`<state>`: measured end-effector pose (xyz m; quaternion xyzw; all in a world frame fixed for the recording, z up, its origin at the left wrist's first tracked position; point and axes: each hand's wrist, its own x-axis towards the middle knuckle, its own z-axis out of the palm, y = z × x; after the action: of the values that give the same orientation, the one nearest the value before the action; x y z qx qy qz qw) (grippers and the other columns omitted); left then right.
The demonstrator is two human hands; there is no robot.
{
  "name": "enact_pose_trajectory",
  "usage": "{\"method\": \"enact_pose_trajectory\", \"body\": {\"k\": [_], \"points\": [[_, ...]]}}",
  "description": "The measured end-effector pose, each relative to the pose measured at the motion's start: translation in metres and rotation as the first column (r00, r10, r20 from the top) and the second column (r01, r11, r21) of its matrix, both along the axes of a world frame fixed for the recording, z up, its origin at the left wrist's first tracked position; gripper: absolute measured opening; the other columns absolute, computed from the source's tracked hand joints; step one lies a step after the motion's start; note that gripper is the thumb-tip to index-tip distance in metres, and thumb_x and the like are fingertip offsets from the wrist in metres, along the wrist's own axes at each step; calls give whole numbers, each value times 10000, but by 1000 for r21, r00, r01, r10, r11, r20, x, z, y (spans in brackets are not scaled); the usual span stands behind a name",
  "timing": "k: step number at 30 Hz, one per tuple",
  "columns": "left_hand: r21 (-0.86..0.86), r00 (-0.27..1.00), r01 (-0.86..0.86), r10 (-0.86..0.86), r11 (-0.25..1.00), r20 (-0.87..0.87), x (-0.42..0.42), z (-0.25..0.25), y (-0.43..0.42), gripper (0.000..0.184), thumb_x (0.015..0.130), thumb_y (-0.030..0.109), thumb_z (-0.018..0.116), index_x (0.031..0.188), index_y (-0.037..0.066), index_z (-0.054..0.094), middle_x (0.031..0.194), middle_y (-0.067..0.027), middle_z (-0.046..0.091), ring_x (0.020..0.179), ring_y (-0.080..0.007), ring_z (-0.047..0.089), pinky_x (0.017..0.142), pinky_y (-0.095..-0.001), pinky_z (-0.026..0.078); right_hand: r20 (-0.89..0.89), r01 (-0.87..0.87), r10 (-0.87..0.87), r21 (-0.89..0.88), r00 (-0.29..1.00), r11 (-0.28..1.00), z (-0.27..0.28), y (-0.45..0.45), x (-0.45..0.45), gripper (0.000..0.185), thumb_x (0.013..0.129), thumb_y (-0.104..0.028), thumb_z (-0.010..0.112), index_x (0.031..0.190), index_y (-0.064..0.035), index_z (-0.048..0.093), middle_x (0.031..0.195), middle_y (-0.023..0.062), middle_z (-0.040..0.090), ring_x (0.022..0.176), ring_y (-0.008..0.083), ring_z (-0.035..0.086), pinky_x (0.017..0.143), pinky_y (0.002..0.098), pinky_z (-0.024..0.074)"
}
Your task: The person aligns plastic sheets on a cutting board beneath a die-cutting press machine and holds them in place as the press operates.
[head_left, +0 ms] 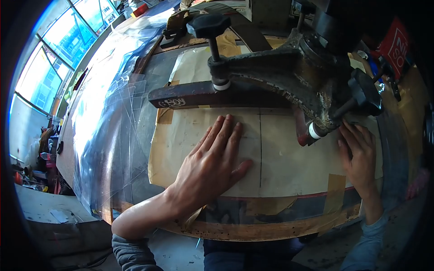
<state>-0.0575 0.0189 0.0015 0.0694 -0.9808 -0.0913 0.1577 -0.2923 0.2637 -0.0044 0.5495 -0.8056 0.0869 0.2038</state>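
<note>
My left hand (pixel 210 156) lies flat on a cream paper sheet (pixel 294 167) marked with a dark vertical line, its fingers stretched toward a dark bar (pixel 226 97) with white writing. My right hand (pixel 360 156) rests near the sheet's right side, fingers extended and fairly close together; I see nothing held in it. Just left of its fingertips is the lower end of a heavy metal arm (pixel 271 67). This arm carries a black knob (pixel 209 25) at the left and another black knob (pixel 364 92) above my right hand.
Clear plastic sheets (pixel 108 140) cover the left of the table. Brown tape (pixel 334 192) crosses the front edge near a wooden strip (pixel 253 230). A window (pixel 58 54) stands at the far left, with a cluttered shelf (pixel 43 167) below. At the right hangs a red sign (pixel 394 47).
</note>
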Motion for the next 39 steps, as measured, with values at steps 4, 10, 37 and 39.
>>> {"method": "enact_pose_trajectory", "body": {"k": [4,10,37,39], "points": [[6,1000,4,-4,1000,3,-1,0,-1,637,853,268,697,1313,-105,462,1371,-323,442,1299,-434,436,1042,-457,435,10,-3,3,5,1000,1000,0,1,0,425,817,-67,669,1234,-20,607,1231,113,627,1109,295,554,939,419,410],[-6,1000,-2,3,1000,28,0,1,-1,643,863,285,683,1322,-103,455,1383,-326,426,1310,-432,424,1044,-454,433,26,-6,6,4,1000,1000,3,0,1,432,803,-64,671,1226,-3,605,1218,126,627,1097,303,558,941,419,411],[-37,998,-54,55,998,14,4,-8,-2,576,924,344,578,1356,-20,459,1446,-228,408,1336,-344,406,1064,-429,418,-36,-121,119,-59,992,991,1,17,32,225,861,-206,646,946,2,652,983,120,658,936,252,612,823,375,501],[-9,997,-74,74,997,8,3,-10,-3,566,923,350,573,1353,-4,472,1446,-213,414,1329,-342,414,1056,-432,422,-57,-114,108,-115,992,987,-6,21,36,246,871,-206,637,998,4,640,1010,128,659,957,257,609,827,378,498]]}}
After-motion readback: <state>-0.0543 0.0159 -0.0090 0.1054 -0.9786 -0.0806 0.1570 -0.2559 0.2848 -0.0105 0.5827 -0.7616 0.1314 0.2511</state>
